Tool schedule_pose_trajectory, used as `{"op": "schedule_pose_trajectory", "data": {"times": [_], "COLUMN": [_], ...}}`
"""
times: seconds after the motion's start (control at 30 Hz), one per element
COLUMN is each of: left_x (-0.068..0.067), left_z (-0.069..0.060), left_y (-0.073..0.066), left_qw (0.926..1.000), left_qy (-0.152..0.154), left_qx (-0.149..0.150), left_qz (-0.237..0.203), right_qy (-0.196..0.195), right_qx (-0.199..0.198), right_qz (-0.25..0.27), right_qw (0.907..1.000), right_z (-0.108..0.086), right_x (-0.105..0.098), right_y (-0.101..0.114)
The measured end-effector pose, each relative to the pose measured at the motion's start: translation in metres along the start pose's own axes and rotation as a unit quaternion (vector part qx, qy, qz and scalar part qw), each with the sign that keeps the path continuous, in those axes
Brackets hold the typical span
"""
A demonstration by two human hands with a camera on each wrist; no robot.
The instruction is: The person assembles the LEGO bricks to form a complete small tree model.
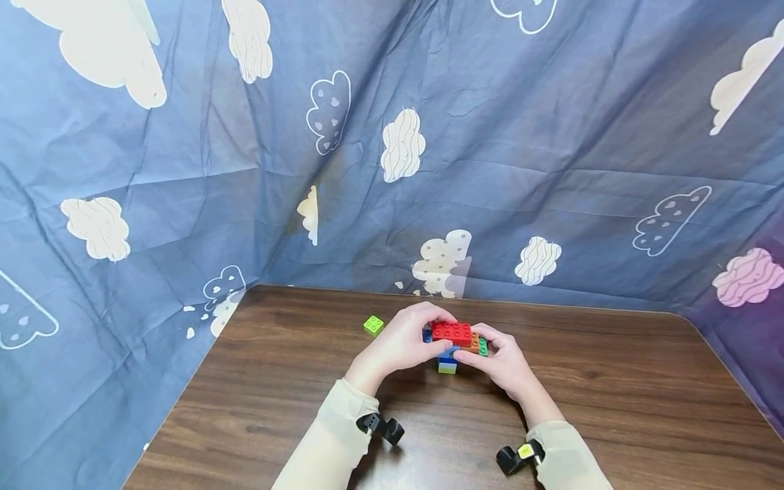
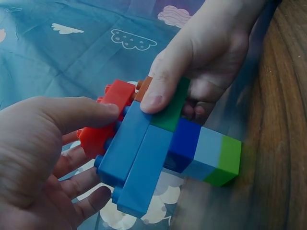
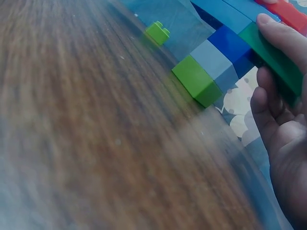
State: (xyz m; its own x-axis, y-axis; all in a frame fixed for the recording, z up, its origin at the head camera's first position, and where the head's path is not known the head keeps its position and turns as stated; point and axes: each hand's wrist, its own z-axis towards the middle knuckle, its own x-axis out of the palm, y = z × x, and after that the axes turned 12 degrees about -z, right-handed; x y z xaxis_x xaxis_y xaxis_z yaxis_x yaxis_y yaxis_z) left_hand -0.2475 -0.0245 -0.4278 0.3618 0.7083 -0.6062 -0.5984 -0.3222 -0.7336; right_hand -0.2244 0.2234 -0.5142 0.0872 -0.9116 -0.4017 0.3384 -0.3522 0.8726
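A stack of toy building bricks stands on the table between both hands. Its column has a lime brick [image 2: 230,160] at the bottom, then a light blue brick [image 2: 204,151] and a dark blue brick [image 2: 183,143]. Wider layers of blue bricks [image 2: 127,139], a green brick [image 2: 170,112] and an orange brick [image 1: 474,341] lie above. My left hand [image 1: 404,341] pinches a red brick [image 1: 452,332] on top; blue studs show in a gap beneath it. My right hand [image 1: 503,362] grips the layers' right end, its thumb across the blue and green bricks.
A loose lime brick [image 1: 373,325] lies on the brown wooden table [image 1: 275,395], left of the stack and beyond the left hand. A blue cloud-patterned cloth [image 1: 478,170] hangs behind the table's far edge.
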Motion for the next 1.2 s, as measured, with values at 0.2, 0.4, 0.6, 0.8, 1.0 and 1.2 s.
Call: {"op": "schedule_pose_trajectory", "data": {"times": [0.2, 0.4, 0.6, 0.8, 1.0, 1.2], "left_x": [0.004, 0.005, 0.006, 0.005, 0.005, 0.006], "left_z": [0.002, -0.001, -0.003, -0.003, -0.004, -0.005], "left_y": [0.002, 0.005, 0.011, 0.013, 0.017, 0.020], "left_qw": [1.0000, 0.9998, 0.9991, 0.9992, 0.9986, 0.9983], "left_qy": [-0.002, -0.004, -0.010, -0.011, -0.011, -0.013], "left_qx": [0.009, 0.016, 0.032, 0.024, 0.025, 0.022], "left_qz": [0.000, -0.015, -0.025, -0.031, -0.044, -0.052], "right_qy": [-0.004, -0.003, -0.006, -0.012, -0.012, -0.019], "right_qx": [0.005, 0.006, -0.001, 0.004, 0.005, 0.004], "right_qz": [0.001, 0.006, 0.007, 0.012, 0.002, -0.021], "right_qw": [1.0000, 1.0000, 1.0000, 0.9998, 0.9999, 0.9996], "right_z": [-0.001, -0.002, -0.002, -0.002, -0.001, -0.001], "right_x": [-0.002, -0.002, 0.001, 0.002, 0.002, 0.002], "right_y": [-0.003, -0.005, -0.002, 0.001, 0.003, 0.003]}}
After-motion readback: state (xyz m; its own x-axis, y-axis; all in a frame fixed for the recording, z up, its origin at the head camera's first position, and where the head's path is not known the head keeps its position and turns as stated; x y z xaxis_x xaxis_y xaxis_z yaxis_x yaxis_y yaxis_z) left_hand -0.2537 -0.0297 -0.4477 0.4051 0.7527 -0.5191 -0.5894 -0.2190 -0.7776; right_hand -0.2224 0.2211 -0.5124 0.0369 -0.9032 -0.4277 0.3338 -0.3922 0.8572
